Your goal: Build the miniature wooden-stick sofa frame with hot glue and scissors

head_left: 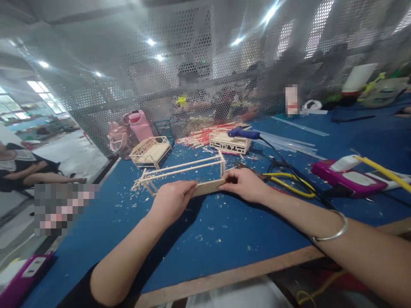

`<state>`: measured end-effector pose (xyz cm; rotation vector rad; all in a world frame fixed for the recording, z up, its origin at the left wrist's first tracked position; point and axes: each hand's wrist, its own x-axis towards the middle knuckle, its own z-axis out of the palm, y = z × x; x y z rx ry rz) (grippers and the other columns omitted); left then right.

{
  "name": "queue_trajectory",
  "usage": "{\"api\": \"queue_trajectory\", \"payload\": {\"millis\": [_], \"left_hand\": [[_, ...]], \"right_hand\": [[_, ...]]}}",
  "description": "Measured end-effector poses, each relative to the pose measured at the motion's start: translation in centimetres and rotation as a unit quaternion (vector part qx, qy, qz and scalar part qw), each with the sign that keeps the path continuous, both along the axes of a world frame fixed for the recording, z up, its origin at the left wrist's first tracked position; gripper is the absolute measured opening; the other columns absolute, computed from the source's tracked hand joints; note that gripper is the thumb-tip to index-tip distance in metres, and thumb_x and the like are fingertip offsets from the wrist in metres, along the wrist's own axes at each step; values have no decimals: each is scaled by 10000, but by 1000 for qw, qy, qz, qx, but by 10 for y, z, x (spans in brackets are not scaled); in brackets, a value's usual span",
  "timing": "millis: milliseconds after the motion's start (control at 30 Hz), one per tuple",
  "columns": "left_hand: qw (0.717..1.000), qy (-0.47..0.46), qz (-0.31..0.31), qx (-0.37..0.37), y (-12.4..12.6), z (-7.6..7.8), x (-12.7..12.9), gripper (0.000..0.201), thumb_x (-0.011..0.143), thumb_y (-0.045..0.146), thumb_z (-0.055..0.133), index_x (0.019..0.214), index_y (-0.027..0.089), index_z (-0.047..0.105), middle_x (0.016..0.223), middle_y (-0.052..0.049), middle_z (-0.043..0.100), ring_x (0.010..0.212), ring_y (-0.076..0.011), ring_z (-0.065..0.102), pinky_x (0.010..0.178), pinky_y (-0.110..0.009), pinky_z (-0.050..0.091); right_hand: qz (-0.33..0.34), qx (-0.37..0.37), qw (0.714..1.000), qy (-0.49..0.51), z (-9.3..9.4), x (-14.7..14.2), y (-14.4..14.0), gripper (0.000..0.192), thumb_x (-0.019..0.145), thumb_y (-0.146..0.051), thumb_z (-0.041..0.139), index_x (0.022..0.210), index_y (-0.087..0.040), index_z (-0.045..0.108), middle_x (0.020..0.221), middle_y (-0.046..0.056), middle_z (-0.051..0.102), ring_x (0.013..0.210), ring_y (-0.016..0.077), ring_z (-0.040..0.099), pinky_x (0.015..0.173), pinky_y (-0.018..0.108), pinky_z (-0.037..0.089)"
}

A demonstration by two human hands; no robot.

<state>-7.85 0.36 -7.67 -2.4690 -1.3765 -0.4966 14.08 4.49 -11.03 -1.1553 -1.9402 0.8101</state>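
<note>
a stick frame is being held at its near rail on the blue table, just in front of the person. the left hand is closed on the rail's left part, thumb on top and fingers curled under; the right hand is pinched on the rail's right end, close to the upright corner post. both grips are shut on the frame, no gap to be seen between fingers and wood.

the step in hand is judged to be a joint being pressed or steadied: the rail is squeezed from both ends while the rest of the frame rests on the table, tilted slightly away. what the next move calls for, by this reading, is steady even pressure and no twist, since the thin sticks would be bent or sprung loose easily. whether glue is wet in the joint cannot be told.

both forearms are stretched forward and inward, meeting at the frame. the left wrist is bent down over the rail; the right wrist is held flatter, with a bangle seen well back on the forearm.

wood chips are scattered round the frame. a glue gun is laid beyond, on a second small frame; a third, bench-like one stands to the left of it. yellow-handled pliers lie just right of the right hand, and a purple case farther right. a seated person is seen far left, apart from the work.
</note>
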Motion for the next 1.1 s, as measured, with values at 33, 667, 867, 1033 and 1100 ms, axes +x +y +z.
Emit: {"api": "queue_trajectory", "payload": {"millis": [33, 667, 867, 1033, 1100], "left_hand": [[1000, 3, 7, -2, 0, 0, 1, 277, 899, 275, 443, 889, 200, 710, 867, -37, 754, 754, -197, 704, 632, -263, 523], [995, 4, 77, -60, -3, 4, 10, 250, 898, 239, 452, 944, 196, 693, 893, -56, 740, 813, -218, 687, 709, -315, 524], [999, -18, 40, -10, 1, 3, 9, 182, 867, 206, 511, 830, 162, 684, 830, -58, 715, 810, -203, 652, 744, -303, 512], [999, -24, 40, -12, 1, 2, 9, 206, 877, 210, 495, 812, 158, 683, 833, -66, 716, 795, -211, 652, 740, -323, 517], [999, -29, 35, -7, 1, 2, 9, 204, 876, 211, 497, 812, 163, 685, 833, -63, 717, 791, -207, 654, 739, -320, 518]], "right_hand": [[1, 2, 1000, 1, 0, 0, 0, 99, 658, -263, 662, 643, -183, 604, 594, -39, 562, 574, 122, 490, 576, 251, 374], [3, 63, 998, 19, -1, -3, -5, 193, 710, -362, 562, 707, -178, 619, 689, 16, 591, 640, 155, 519, 633, 286, 404], [2, 60, 998, 19, -2, -2, -3, 159, 695, -328, 590, 736, -181, 635, 747, 27, 631, 716, 178, 564, 695, 302, 421], [3, 56, 998, 14, -2, -2, -2, 149, 696, -314, 596, 726, -176, 643, 740, 29, 632, 721, 183, 570, 711, 309, 421], [2, 55, 998, 12, -2, -2, -2, 156, 698, -318, 595, 726, -173, 645, 732, 29, 627, 708, 179, 565, 695, 305, 419]]}}
